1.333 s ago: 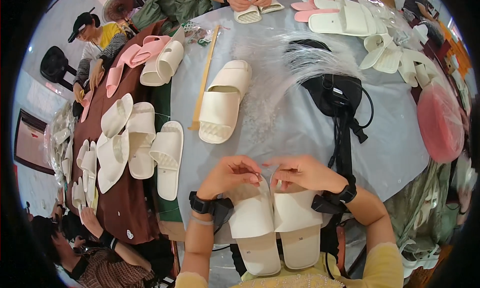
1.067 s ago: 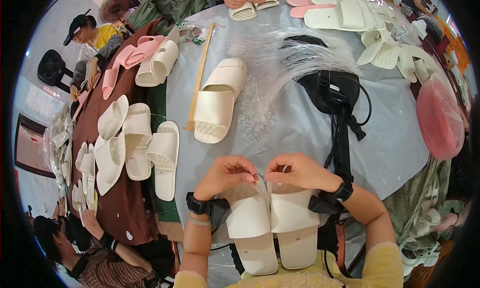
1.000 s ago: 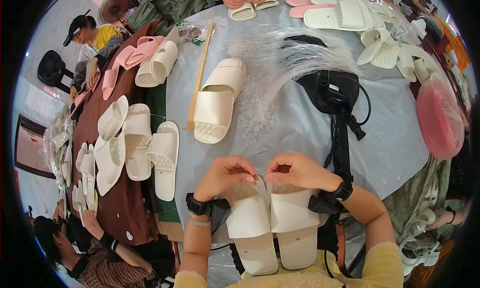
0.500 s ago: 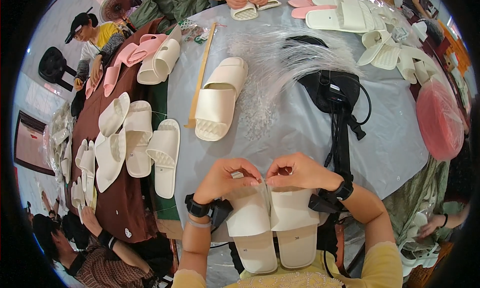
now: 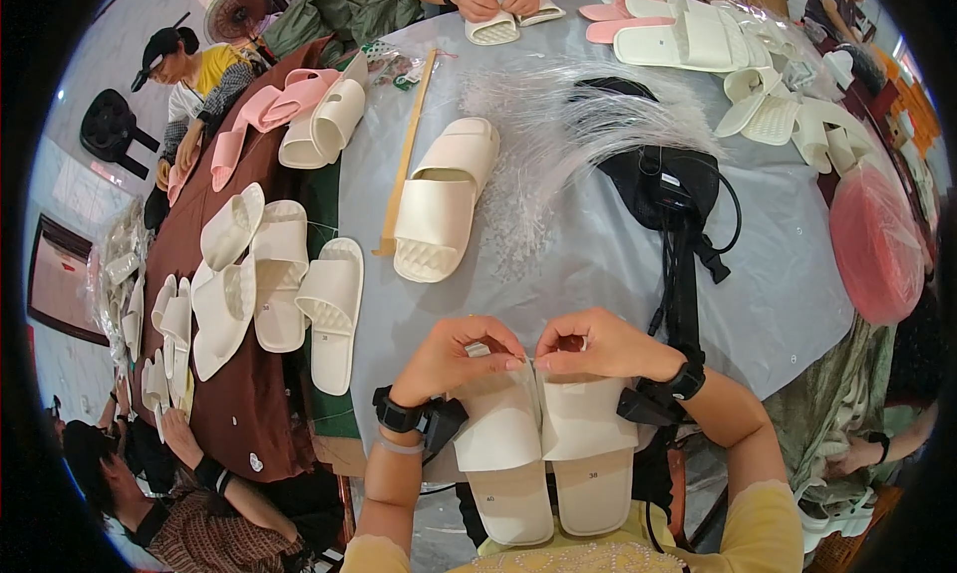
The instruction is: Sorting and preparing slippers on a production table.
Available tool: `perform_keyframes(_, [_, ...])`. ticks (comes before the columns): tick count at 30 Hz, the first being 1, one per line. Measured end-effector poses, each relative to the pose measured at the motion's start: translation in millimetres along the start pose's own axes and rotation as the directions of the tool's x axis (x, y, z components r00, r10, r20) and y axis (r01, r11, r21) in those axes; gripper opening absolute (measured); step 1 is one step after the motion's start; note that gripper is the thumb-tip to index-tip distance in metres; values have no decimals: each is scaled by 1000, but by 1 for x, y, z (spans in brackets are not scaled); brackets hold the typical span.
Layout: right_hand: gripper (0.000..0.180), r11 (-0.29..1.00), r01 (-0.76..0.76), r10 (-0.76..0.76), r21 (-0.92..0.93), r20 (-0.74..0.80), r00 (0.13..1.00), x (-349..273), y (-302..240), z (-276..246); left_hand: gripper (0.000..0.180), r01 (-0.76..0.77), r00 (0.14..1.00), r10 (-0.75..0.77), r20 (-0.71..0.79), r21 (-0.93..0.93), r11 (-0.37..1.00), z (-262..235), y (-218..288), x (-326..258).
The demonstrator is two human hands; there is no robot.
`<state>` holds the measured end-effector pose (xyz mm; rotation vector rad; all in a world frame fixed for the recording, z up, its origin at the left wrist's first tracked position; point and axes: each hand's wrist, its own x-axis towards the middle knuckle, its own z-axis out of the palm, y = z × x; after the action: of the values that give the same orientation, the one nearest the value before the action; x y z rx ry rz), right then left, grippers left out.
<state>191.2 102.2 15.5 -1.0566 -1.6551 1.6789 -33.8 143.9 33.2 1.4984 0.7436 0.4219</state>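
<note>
Two cream slippers (image 5: 503,433) (image 5: 590,424) stand side by side against my front at the table's near edge, straps facing up and inner sides touching. At the upper inner edges of the straps my left hand (image 5: 454,356) is closed in a pinch of thumb and forefinger. Mirroring it close by, my right hand (image 5: 606,342) pinches too, its fingertips just apart from the left ones. Whatever thin thing lies between the fingertips is too small to make out. Beyond my hands lies another cream slipper pair (image 5: 431,219), stacked together, beside a wooden ruler (image 5: 407,154).
A spread of thin clear plastic strands (image 5: 518,174) covers the table's middle. Next to it lies a black pouch (image 5: 663,184) with straps and cable. Cream slippers (image 5: 331,314) fill the left side; a pink bagged bundle (image 5: 877,239) sits right. Co-workers' hands (image 5: 498,0) handle slippers across the table.
The view has shifted slightly, so everything sits a little lower and to the right. Both my hands keep their pinch at the slipper straps.
</note>
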Motion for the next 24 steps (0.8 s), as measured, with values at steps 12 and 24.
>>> perform_keyframes(12, [20,999,30,-30,22,-28,999,-1,-2,5,11,-8,1000,8,-11,11,1000,3,-1,-1])
perform_keyframes(24, [16,996,51,-45,78,-76,996,-1,1,6,10,32,997,-27,-77,61,998,5,4,-1])
